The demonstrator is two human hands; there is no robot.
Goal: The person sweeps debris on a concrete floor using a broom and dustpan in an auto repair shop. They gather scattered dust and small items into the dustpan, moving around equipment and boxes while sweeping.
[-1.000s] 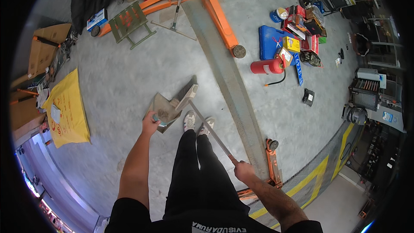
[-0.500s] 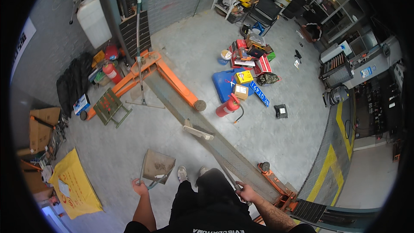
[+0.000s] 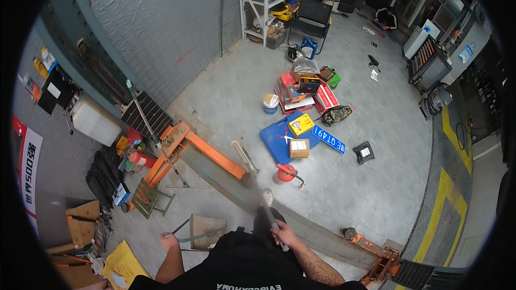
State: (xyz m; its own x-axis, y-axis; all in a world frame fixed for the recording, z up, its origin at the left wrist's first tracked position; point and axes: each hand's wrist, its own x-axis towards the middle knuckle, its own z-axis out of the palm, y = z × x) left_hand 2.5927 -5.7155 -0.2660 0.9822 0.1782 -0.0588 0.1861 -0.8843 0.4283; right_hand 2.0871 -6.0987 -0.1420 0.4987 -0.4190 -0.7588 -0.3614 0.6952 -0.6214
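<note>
My left hand (image 3: 170,240) is closed round the handle of a long-handled dustpan (image 3: 208,227), whose grey-brown pan hangs low in front of me, left of my legs. My right hand (image 3: 284,235) grips the upper end of the pole of a broom (image 3: 244,157). The broom slants forward from my right side, and its narrow pale head points ahead at the metal channel across the floor. Beyond the broom head to the right stands a red fire extinguisher (image 3: 285,174) with a black hose. My body partly hides the dustpan.
An orange lift arm (image 3: 215,156) and the floor channel (image 3: 317,231) cross ahead. A blue case (image 3: 274,142) with boxes lies beyond. At left are a folding stool (image 3: 148,198) and a leaning pole (image 3: 145,115). A person (image 3: 386,19) crouches far off at right.
I have stepped forward, nearer the channel and the extinguisher. The broom head has swung forward and turned; the dustpan has come closer to my body. Both hands keep their hold.
</note>
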